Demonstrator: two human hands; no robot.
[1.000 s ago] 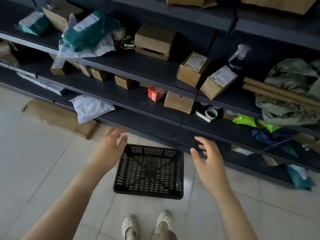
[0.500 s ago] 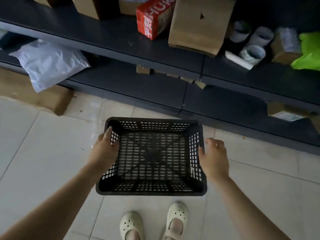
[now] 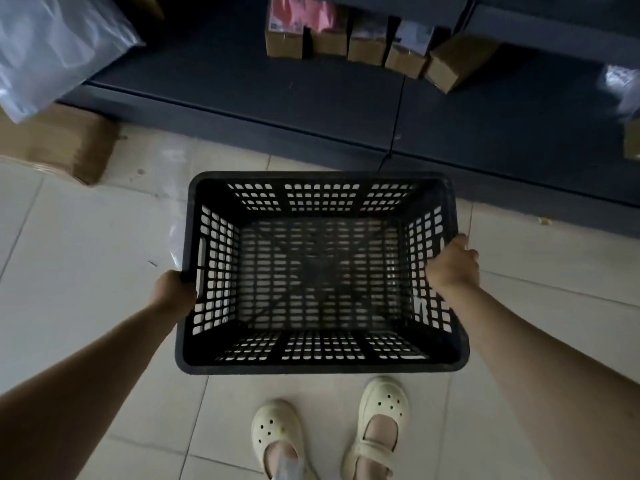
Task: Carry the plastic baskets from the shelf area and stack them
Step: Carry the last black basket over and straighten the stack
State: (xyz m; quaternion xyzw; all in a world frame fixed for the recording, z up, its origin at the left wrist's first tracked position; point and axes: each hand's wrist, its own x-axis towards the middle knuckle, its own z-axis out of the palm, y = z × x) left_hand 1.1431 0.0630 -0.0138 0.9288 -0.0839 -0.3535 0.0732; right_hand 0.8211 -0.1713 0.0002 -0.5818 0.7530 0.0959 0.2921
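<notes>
Basket [image 3: 322, 368]: black plastic, mid-frame, over the floor [image 3: 86, 237] tiles, just short of the bottom shelf [image 3: 277, 109]
Left hand [image 3: 173, 292]: fingers curled round the basket's left rim, gripping it
Right hand [image 3: 453, 265]: fingers clamped on the right rim
Shoes [image 3: 379, 424]: cream clogs, bottom centre

Open floor [image 3: 86, 258] on both sides; shelf [image 3: 311, 109] close ahead, cardboard [image 3: 65, 147] front-left.

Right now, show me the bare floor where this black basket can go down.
Bare pale floor tiles lie left of the black perforated plastic basket, short of the flattened brown cardboard; more lie to its right, before the dark grey bottom shelf. Crowded: the small brown boxes at the shelf's back.
</notes>
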